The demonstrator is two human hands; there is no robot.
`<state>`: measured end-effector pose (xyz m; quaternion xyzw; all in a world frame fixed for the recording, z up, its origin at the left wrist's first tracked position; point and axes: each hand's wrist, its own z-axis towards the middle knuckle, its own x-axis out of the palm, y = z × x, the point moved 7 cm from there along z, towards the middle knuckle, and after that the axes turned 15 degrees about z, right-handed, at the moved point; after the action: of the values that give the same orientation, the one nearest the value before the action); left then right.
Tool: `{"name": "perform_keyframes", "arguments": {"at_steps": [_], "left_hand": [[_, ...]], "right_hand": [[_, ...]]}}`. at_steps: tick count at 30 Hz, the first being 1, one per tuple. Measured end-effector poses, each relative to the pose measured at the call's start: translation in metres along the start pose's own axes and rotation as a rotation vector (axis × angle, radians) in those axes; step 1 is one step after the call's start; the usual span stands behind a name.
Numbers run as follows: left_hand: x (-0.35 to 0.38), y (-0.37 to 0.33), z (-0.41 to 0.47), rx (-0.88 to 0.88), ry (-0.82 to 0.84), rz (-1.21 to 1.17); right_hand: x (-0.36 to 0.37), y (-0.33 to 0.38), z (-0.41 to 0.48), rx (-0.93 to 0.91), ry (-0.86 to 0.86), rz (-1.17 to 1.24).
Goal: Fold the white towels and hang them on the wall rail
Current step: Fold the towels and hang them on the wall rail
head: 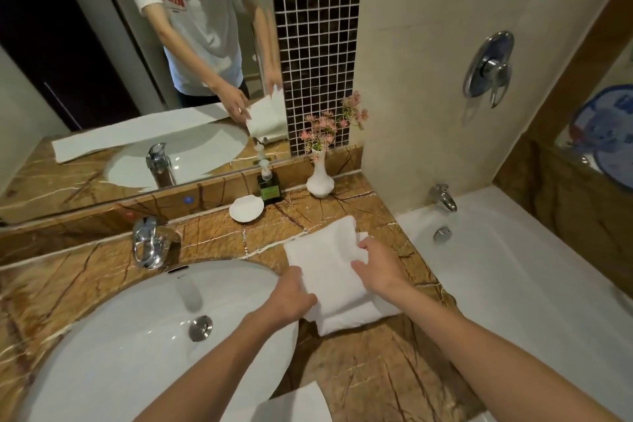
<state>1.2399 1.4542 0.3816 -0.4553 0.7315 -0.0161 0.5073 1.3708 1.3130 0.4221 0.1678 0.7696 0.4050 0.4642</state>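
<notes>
Both my hands, left [291, 296] and right [378, 265], clamp folded towel [325, 271] beside sink [102, 353]; uneven lift risks unfolding layers.

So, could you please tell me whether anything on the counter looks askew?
The folded white towel lies diagonally on the counter with uneven layers. Another white towel overhangs the sink.

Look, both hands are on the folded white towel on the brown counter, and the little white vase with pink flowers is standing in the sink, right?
Not quite. The head view shows the white vase on the brown counter by the wall, not in the sink. Otherwise right: left hand and right hand are on the folded white towel.
</notes>
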Motion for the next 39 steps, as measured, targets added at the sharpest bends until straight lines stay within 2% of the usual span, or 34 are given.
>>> {"name": "perform_keyframes", "arguments": {"at_steps": [2, 3, 5, 7, 9, 11, 14, 17, 18, 20, 23, 25, 29, 35, 39], "left_hand": [[-0.005, -0.005, 0.002, 0.056, -0.016, -0.028], [-0.009, -0.002, 0.006, 0.042, -0.042, -0.121], [-0.016, 0.008, 0.010, -0.087, -0.092, -0.440], [-0.013, 0.015, 0.012, -0.234, -0.045, -0.779], [-0.010, 0.013, 0.013, -0.261, 0.025, -0.962], [-0.010, 0.006, 0.014, -0.229, 0.073, -0.977], [-0.008, -0.007, 0.013, -0.154, 0.149, -0.859], [-0.006, -0.013, 0.014, -0.128, 0.137, -0.741], [-0.006, -0.016, 0.014, -0.116, 0.123, -0.724], [-0.010, -0.027, 0.012, -0.101, 0.098, -0.721], [-0.022, -0.039, 0.009, -0.074, 0.057, -0.784], [-0.033, -0.042, 0.007, -0.050, 0.044, -0.806], [-0.055, -0.046, -0.002, -0.029, -0.040, -0.822], [-0.105, -0.049, -0.025, -0.002, -0.234, -0.857], [-0.140, -0.048, -0.045, 0.009, -0.332, -0.831]], "right_hand": [[0.002, 0.012, -0.001, -0.057, 0.003, 0.033], [0.003, 0.016, 0.000, -0.063, 0.002, 0.061], [0.003, 0.017, 0.000, -0.041, 0.001, 0.100], [0.002, 0.012, -0.001, -0.002, -0.006, 0.100], [0.000, 0.000, -0.002, 0.045, -0.016, 0.064], [-0.002, -0.014, -0.005, 0.105, -0.022, 0.030], [0.000, -0.022, -0.008, 0.148, -0.010, -0.024], [0.001, -0.001, -0.017, 0.054, -0.051, -0.265], [0.006, 0.011, -0.022, 0.009, -0.033, -0.273], [0.023, 0.029, -0.033, -0.015, 0.073, -0.187], [0.042, 0.037, -0.040, 0.053, 0.174, -0.028], [0.043, 0.039, -0.036, 0.060, 0.176, 0.072], [0.033, 0.065, -0.034, -0.089, 0.173, 0.238], [0.021, 0.109, -0.029, -0.269, 0.182, 0.353], [0.005, 0.142, -0.025, -0.356, 0.063, 0.335]]}}
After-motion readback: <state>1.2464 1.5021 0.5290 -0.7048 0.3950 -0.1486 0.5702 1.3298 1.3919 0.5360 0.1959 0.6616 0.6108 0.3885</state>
